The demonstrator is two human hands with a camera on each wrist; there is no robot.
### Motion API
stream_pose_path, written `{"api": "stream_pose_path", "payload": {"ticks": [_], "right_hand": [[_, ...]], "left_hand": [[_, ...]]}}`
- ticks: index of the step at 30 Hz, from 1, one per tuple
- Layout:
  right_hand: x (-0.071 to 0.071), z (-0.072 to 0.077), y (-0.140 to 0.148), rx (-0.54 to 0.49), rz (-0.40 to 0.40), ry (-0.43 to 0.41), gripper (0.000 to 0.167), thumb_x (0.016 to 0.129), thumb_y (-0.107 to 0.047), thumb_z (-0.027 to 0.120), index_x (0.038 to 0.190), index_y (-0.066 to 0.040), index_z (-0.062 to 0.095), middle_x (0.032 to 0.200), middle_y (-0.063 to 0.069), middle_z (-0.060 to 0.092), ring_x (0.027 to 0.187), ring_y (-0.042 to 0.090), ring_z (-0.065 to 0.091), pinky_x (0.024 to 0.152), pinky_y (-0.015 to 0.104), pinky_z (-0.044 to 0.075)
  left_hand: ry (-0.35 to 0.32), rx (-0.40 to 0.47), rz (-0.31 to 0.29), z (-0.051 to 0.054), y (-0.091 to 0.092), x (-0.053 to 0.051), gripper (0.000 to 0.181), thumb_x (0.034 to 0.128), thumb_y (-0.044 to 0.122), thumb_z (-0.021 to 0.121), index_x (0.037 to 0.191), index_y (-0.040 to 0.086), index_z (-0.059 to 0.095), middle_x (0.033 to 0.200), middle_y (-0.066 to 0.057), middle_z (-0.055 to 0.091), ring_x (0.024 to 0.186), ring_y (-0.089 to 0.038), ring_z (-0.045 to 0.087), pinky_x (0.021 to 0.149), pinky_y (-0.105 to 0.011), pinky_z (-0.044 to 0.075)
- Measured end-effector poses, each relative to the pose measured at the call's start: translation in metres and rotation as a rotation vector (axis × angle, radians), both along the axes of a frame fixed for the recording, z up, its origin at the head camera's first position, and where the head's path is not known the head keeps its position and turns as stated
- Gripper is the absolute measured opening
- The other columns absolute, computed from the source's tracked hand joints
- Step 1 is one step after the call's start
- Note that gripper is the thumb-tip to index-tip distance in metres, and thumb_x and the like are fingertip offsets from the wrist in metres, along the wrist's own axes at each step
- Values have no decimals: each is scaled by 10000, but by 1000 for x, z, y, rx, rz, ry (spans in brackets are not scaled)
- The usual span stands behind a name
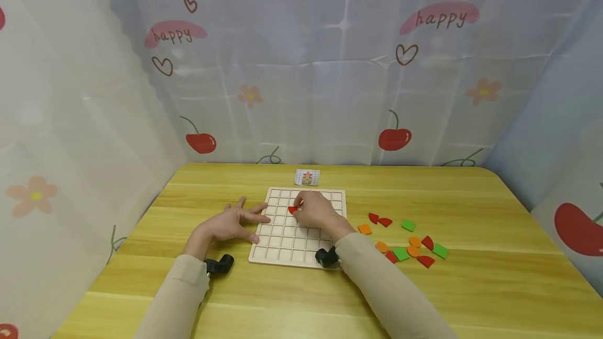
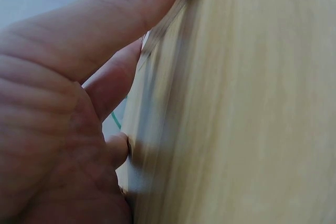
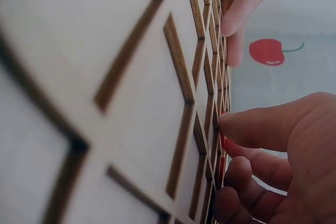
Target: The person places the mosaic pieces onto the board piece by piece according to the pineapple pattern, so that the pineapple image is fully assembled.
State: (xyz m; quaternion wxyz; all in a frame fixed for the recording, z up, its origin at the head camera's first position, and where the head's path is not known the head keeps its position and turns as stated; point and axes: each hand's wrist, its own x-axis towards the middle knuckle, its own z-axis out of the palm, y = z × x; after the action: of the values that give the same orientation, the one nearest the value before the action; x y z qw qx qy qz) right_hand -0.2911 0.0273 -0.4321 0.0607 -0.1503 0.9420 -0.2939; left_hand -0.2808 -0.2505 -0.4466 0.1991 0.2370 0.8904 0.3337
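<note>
A pale wooden grid board (image 1: 275, 241) lies on the table. Over its upper middle my right hand (image 1: 316, 210) pinches a red fan-shaped piece (image 1: 292, 210) between thumb and fingertips, down at the grid squares. In the right wrist view, red shows at the fingertips, and another bit of red (image 3: 222, 167) sits lower, partly behind the fingers. My left hand (image 1: 229, 224) has its fingers spread, with the thumb and fingertips resting at the board's left edge. The left wrist view shows that palm close up, beside the wooden tabletop.
A small card (image 1: 307, 177) with a coloured picture on a grid lies behind the board. Right of the board are scattered red fan-shaped pieces (image 1: 426, 261), orange pieces (image 1: 382, 247) and green squares (image 1: 408, 225). A printed curtain (image 1: 325, 93) hangs around the table.
</note>
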Motion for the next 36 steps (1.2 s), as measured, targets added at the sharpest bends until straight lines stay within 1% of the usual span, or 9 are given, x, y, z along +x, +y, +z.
{"api": "stream_pose_path", "payload": {"ticks": [3, 5, 8, 12, 15, 19, 25, 31, 36], "right_hand": [[-1, 0, 1, 2, 8, 11, 186, 902, -162, 703, 1080, -117, 733, 1051, 36, 730, 866, 180, 625, 803, 357, 540], [0, 1, 6, -12, 22, 16, 163, 911, -160, 692, 1064, -116, 730, 989, 20, 713, 825, 172, 592, 772, 334, 512], [4, 7, 18, -41, 47, 18, 128, 927, -144, 673, 1041, -121, 728, 882, 12, 672, 758, 169, 546, 726, 313, 468], [8, 19, 39, -66, 85, -1, 124, 949, -145, 678, 1056, -122, 736, 839, 12, 617, 718, 155, 510, 699, 295, 431], [8, 25, 57, -72, 125, -6, 143, 947, -143, 698, 1076, -101, 742, 841, 22, 606, 714, 154, 500, 690, 292, 429], [7, 28, 80, -69, 177, -15, 154, 953, -146, 710, 1087, -82, 750, 861, 21, 630, 747, 153, 517, 693, 291, 449], [9, 27, 109, -75, 229, -48, 182, 950, -123, 714, 1116, -55, 749, 938, 11, 690, 814, 156, 566, 713, 283, 494], [14, 25, 131, -63, 248, -45, 208, 932, -70, 704, 1133, -38, 744, 964, 13, 697, 827, 153, 566, 729, 291, 503], [20, 24, 148, -51, 249, -54, 239, 922, -56, 713, 1158, -22, 735, 1030, 64, 717, 836, 156, 591, 754, 294, 526]], "left_hand": [[-7, 9, -3, 1, 0, 0, 541, 828, 370, 839, 1348, 332, 696, 1690, 51, 305, 1569, -472, -177, 1167, -737, -205], [-10, 14, -3, 2, 0, 0, 536, 830, 365, 839, 1346, 330, 698, 1690, 49, 306, 1568, -472, -178, 1168, -736, -205], [-9, 10, -4, 2, 1, 0, 539, 831, 374, 837, 1349, 334, 695, 1690, 55, 304, 1570, -468, -176, 1169, -736, -204], [0, -4, 0, 1, 1, -1, 548, 824, 388, 840, 1350, 343, 692, 1687, 71, 307, 1575, -461, -168, 1175, -732, -198], [7, -8, 1, 1, 1, -2, 551, 821, 387, 841, 1349, 343, 693, 1686, 76, 311, 1575, -460, -167, 1178, -730, -196], [14, -11, 2, -1, 0, -1, 544, 823, 386, 840, 1346, 343, 696, 1685, 75, 314, 1574, -468, -163, 1177, -732, -193], [7, -7, 6, -3, -1, -1, 553, 826, 392, 839, 1355, 338, 689, 1686, 80, 307, 1573, -464, -172, 1175, -731, -199], [9, -19, 4, -3, -1, -1, 557, 827, 407, 835, 1360, 343, 684, 1689, 83, 300, 1575, -458, -171, 1180, -726, -197], [9, -23, 3, -2, -1, -2, 563, 822, 408, 837, 1360, 346, 684, 1687, 86, 296, 1575, -453, -180, 1178, -727, -201]]}}
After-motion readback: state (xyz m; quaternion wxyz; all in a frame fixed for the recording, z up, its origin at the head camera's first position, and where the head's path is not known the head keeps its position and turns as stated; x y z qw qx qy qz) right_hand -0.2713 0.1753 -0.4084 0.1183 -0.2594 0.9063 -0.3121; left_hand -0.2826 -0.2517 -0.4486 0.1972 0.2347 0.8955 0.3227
